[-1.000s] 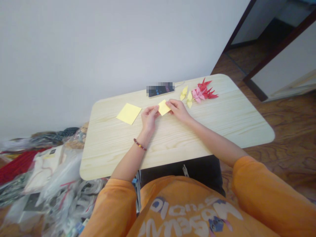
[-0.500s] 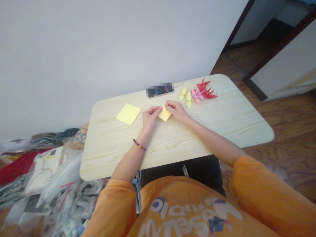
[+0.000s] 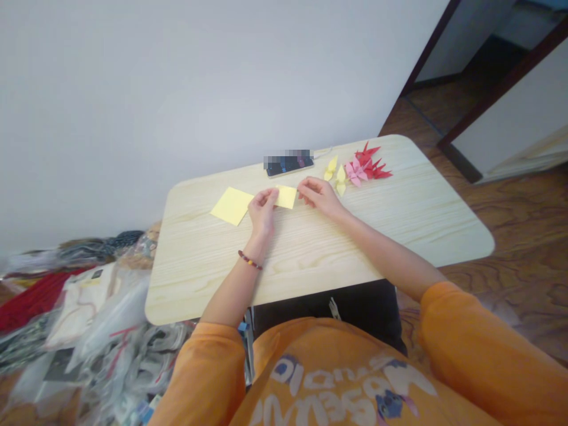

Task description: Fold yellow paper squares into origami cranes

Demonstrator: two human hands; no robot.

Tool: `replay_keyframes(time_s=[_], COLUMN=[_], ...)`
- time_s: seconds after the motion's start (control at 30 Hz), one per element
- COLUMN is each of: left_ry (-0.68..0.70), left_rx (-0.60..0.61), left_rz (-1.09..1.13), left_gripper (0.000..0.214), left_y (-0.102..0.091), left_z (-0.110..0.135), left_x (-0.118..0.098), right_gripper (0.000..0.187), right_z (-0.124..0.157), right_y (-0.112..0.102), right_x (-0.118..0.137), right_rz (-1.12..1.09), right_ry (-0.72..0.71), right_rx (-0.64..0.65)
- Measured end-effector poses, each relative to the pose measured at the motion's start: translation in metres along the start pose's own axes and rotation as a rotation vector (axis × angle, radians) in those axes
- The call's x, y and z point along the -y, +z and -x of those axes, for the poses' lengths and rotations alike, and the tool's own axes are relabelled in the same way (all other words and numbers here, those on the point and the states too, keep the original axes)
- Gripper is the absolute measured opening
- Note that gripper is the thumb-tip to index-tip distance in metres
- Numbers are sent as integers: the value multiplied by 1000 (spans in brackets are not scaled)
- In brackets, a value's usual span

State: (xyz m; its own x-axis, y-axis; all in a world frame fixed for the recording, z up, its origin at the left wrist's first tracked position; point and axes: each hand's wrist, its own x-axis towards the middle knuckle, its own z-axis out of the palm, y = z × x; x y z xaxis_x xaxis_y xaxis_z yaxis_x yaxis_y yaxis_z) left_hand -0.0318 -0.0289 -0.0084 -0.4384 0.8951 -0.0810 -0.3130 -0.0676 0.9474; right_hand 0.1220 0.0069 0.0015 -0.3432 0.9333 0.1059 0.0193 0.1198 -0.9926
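On your orange shirt [image 3: 328, 334], far on your side of the phone [image 3: 290, 168], runs large white lettering [image 3: 319, 378], too blurred to read surely, with a blue cartoon figure [image 3: 390, 404]. The phone's screen is partly pixelated, so nothing there is legible.

Half a second ago both your hands were on the small yellow paper [image 3: 286, 197]; now your left hand [image 3: 262, 209] alone pinches it by its left side, just your side of the phone. The paper has turned and shifted left. Your right hand [image 3: 322, 196], right of it and nearer you than the phone, is just off its edge, fingers curled; you cannot tell whether their tips meet. The larger yellow sheet [image 3: 229, 206] remains left of the phone.
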Motion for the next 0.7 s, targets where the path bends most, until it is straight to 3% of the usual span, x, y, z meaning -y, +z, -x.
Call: replay_keyframes(time_s=[0.13,0.33,0.43,0.57,0.7], left_ry=[37,207,221,179,136], left_rx=[65,196,285,378,329], left_rz=[-79,-435,-576,-650,-674], left_gripper=[31,17,15,15,11], left_y=[1,-9,-14,-20,-30], left_z=[2,-6,-11,-18,-26], left_x=[1,-7,-12,-16,-20], right_gripper=[25,15,13,12,12], right_z=[-2,0,0,-2,-6], right_y=[2,-6,-8,-10,-15], right_x=[-4,-1,1,1,-1], right_rz=[53,424,503,502,387], right_ry=[-51,-287,-352,-341,-253], right_rx=[25,89,111,116,-7])
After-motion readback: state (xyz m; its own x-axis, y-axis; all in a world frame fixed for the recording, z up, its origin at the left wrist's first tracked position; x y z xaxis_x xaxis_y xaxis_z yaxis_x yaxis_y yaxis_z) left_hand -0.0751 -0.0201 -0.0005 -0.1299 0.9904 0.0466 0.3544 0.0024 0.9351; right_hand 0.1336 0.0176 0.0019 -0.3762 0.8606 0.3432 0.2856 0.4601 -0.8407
